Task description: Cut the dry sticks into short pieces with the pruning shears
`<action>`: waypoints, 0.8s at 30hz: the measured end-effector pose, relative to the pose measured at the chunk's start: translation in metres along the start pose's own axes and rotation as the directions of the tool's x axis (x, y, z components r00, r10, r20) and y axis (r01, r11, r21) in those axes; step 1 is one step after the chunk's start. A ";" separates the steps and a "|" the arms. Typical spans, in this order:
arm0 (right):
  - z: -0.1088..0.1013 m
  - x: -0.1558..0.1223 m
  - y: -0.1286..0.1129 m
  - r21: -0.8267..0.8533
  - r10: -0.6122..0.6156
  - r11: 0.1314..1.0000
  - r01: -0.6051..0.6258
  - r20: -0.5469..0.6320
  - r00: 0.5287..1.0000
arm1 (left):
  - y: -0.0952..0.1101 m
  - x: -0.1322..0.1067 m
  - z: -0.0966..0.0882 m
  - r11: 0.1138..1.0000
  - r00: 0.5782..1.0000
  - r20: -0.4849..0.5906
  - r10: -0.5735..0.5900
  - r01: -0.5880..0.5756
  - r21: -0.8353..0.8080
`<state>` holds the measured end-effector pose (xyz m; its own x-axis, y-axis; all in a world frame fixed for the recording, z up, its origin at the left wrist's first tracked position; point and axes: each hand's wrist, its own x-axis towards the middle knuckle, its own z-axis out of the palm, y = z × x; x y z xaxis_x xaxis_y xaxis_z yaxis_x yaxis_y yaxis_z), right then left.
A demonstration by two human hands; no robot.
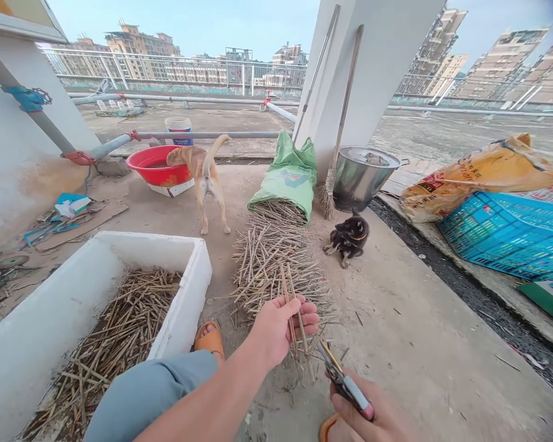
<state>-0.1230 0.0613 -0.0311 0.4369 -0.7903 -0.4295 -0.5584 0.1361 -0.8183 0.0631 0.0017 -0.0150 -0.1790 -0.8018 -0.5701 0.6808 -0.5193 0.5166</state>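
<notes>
My left hand [283,322] is closed around a few thin dry sticks [291,294], thumb on top, above the near end of a long heap of sticks [276,258]. In my right hand [357,405] is a pair of pruning shears [343,380], its blades pointing up and left toward the lower ends of the held sticks. The blades look apart from the sticks. The heap spills from the mouth of a green woven sack [286,175] lying on the concrete. To my left, a white foam box [198,264] holds many shorter stick pieces [133,313].
A tan dog [207,175] stands at a red basin [141,161]; a black puppy [350,236] lies right of the heap. Beyond are a broom [343,110], a large metal pot [362,178], a blue crate [498,236] and a yellow sack [479,178]. Tools [0,276] lie far left.
</notes>
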 end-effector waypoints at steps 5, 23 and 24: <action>0.001 0.002 -0.005 -0.095 -0.044 0.995 0.043 -0.013 0.999 | -0.004 0.000 -0.001 0.999 0.999 0.030 -0.024 0.023 0.032; 0.012 0.005 0.017 -0.153 -0.046 0.988 0.025 -0.134 0.990 | -0.009 0.000 -0.002 0.990 0.997 0.038 -0.060 0.055 0.130; 0.014 0.005 0.019 -0.144 -0.023 0.990 -0.008 -0.213 0.977 | -0.009 0.000 -0.002 0.993 0.999 0.014 -0.047 0.045 0.109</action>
<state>-0.1216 0.0681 -0.0540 0.2892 -0.9026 -0.3190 -0.6575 0.0549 -0.7514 0.0583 0.0066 -0.0208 -0.2205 -0.7806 -0.5848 0.5909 -0.5839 0.5567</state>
